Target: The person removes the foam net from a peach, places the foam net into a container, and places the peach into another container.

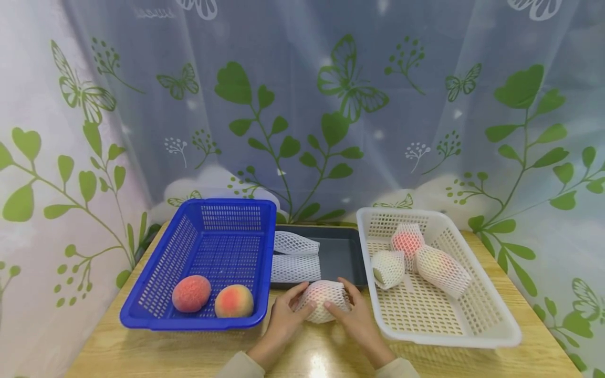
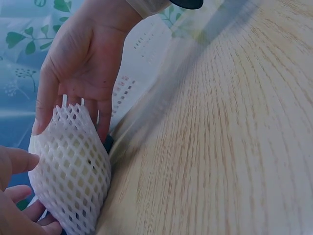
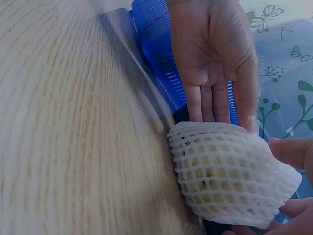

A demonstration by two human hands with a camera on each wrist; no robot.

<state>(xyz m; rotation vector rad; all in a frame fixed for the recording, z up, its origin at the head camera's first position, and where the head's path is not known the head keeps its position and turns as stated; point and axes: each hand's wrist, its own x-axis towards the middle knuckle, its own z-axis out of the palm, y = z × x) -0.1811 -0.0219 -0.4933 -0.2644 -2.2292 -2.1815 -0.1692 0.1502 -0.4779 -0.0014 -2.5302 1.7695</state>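
Both hands hold a peach in a white foam net (image 1: 324, 302) just above the table's front part, between the two baskets. My left hand (image 1: 285, 316) grips its left side, thumb on the near face. On the opposite side my right hand (image 1: 360, 318) grips the net, thumb also in front. In the left wrist view the netted peach (image 2: 73, 166) shows pale through the mesh, and the net narrows at both ends. Seen from the right wrist, the net (image 3: 220, 171) covers the fruit, with fingertips of both hands at its ends.
A blue basket (image 1: 198, 321) on the left holds a red peach (image 1: 191, 294) and a yellow-red peach (image 1: 233, 301). Flat foam nets (image 1: 295, 269) lie in a dark tray (image 1: 340, 252) behind the hands. At right, a white basket (image 1: 444, 341) contains three netted fruits (image 1: 441, 269).
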